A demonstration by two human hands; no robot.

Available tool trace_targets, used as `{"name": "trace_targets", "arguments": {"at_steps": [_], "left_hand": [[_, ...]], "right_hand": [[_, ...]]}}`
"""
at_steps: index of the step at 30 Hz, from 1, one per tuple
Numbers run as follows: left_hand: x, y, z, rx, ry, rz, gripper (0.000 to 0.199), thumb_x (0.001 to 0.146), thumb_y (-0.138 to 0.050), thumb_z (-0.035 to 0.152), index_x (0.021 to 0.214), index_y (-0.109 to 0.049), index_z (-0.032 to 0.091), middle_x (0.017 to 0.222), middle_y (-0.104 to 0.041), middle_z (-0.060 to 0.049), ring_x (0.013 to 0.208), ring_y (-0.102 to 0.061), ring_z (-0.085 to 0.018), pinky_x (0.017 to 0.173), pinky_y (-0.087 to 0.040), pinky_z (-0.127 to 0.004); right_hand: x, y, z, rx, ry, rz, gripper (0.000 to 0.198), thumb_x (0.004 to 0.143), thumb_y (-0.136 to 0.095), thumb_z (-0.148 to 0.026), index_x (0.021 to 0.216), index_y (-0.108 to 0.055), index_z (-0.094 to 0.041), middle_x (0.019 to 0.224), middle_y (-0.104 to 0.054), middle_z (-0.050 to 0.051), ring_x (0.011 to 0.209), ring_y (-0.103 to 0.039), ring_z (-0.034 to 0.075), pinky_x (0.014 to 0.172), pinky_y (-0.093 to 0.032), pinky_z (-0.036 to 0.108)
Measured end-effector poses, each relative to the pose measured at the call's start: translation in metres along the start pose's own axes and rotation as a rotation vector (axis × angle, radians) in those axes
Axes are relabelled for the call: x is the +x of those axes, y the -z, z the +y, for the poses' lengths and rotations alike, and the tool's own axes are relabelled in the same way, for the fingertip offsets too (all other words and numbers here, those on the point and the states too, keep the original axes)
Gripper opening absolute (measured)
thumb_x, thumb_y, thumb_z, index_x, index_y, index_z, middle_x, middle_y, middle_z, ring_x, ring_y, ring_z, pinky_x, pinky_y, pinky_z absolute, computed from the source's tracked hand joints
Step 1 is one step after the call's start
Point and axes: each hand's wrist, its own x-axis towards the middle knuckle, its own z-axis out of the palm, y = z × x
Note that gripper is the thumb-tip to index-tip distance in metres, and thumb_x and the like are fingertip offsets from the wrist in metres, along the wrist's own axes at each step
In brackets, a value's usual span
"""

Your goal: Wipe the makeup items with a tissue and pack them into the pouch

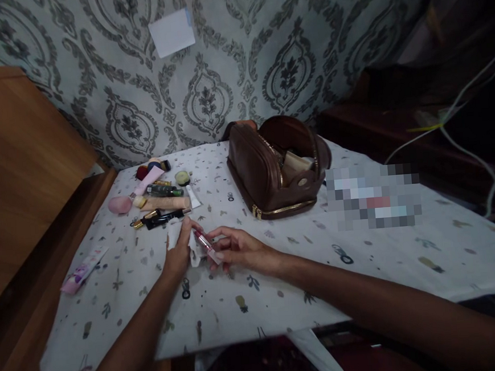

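My right hand (235, 249) grips a lipstick (206, 246) by its clear lower end, its reddish tip pointing up and left. Close beside it, my left hand (181, 248) is closed on a crumpled white tissue (196, 253), which lies against the lipstick's side or just next to it. Just beyond the hands is a group of cosmetics: a black tube (166, 217), a beige tube (167, 203), a dark green bottle (164, 190), a small white tube (193, 196) and a round greenish jar (182, 177).
An open brown leather bag (252, 171) with items inside stands at the back centre. A pink-and-white tube (85, 270) lies at left, near a wooden panel (27, 168). A pink brush-like item (120, 204) lies by the cosmetics. Something blurred out sits at right, and white cables (459, 100) hang beyond.
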Motion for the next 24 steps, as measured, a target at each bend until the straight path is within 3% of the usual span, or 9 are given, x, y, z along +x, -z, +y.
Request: {"name": "trace_targets", "arguments": {"at_steps": [2,4,7,11,14,17,20,24], "left_hand": [[0.0,-0.001,0.003,0.03,0.024,-0.017,0.049,0.089,-0.042,0.067,0.085,-0.065,0.024,0.059,-0.056,0.002,0.06,-0.055,-0.017,0.058,-0.042,-0.026],[-0.001,-0.003,0.004,0.054,-0.037,-0.049,0.046,0.091,-0.041,0.063,0.097,-0.064,0.023,0.063,-0.055,0.002,0.061,-0.054,-0.017,0.059,-0.043,-0.026],[-0.002,-0.006,0.0,0.106,-0.212,-0.114,0.041,0.087,-0.056,0.052,0.116,-0.056,0.022,0.081,-0.059,0.0,0.072,-0.056,-0.017,0.07,-0.046,-0.028],[-0.003,-0.009,-0.008,0.188,-0.313,-0.179,0.063,0.077,-0.071,0.044,0.13,-0.045,0.021,0.099,-0.059,-0.003,0.08,-0.057,-0.018,0.077,-0.046,-0.031],[-0.005,-0.01,-0.007,0.212,-0.329,-0.155,0.049,0.081,-0.067,0.042,0.121,-0.051,0.021,0.092,-0.06,-0.002,0.076,-0.056,-0.017,0.073,-0.045,-0.029],[-0.005,-0.009,-0.002,0.203,-0.316,-0.108,0.022,0.088,-0.057,0.043,0.094,-0.058,0.021,0.076,-0.058,0.002,0.066,-0.053,-0.015,0.066,-0.042,-0.026],[-0.004,-0.008,0.001,0.156,-0.22,-0.057,0.035,0.093,-0.049,0.05,0.075,-0.057,0.021,0.065,-0.055,0.002,0.064,-0.054,-0.015,0.065,-0.043,-0.026],[-0.004,-0.006,0.004,0.059,0.006,0.032,0.047,0.089,-0.049,0.062,0.068,-0.06,0.021,0.059,-0.058,0.002,0.06,-0.057,-0.016,0.063,-0.045,-0.027]], "right_hand": [[0.0,0.0,0.0,0.035,-0.019,-0.011,0.047,0.079,-0.078,-0.04,0.114,-0.055,-0.018,0.091,-0.07,0.004,0.079,-0.071,0.016,0.065,-0.053,0.025],[0.001,-0.001,0.0,0.107,-0.032,0.011,0.047,0.078,-0.079,-0.039,0.113,-0.056,-0.018,0.09,-0.07,0.003,0.08,-0.071,0.016,0.074,-0.056,0.029],[0.001,-0.002,0.0,0.203,-0.01,0.082,0.045,0.075,-0.082,-0.036,0.109,-0.059,-0.019,0.1,-0.067,0.003,0.089,-0.068,0.015,0.087,-0.056,0.034],[0.001,-0.002,-0.001,0.16,0.015,0.096,0.041,0.079,-0.079,-0.037,0.111,-0.061,-0.018,0.107,-0.064,0.004,0.098,-0.065,0.016,0.086,-0.056,0.033],[0.0,0.0,-0.001,0.068,0.01,0.028,0.047,0.08,-0.077,-0.041,0.116,-0.059,-0.018,0.108,-0.065,0.005,0.089,-0.069,0.017,0.08,-0.057,0.032],[0.0,0.002,0.001,-0.032,-0.004,-0.021,0.057,0.077,-0.079,-0.041,0.123,-0.058,-0.016,0.096,-0.068,0.004,0.08,-0.071,0.017,0.071,-0.056,0.028],[0.0,0.003,0.002,-0.094,-0.042,-0.049,0.065,0.078,-0.078,-0.041,0.132,-0.054,-0.015,0.083,-0.069,0.002,0.077,-0.07,0.016,0.065,-0.053,0.025],[0.0,0.001,0.002,-0.082,-0.031,-0.075,0.062,0.079,-0.076,-0.042,0.131,-0.055,-0.016,0.091,-0.066,0.002,0.079,-0.071,0.017,0.061,-0.052,0.024]]}}
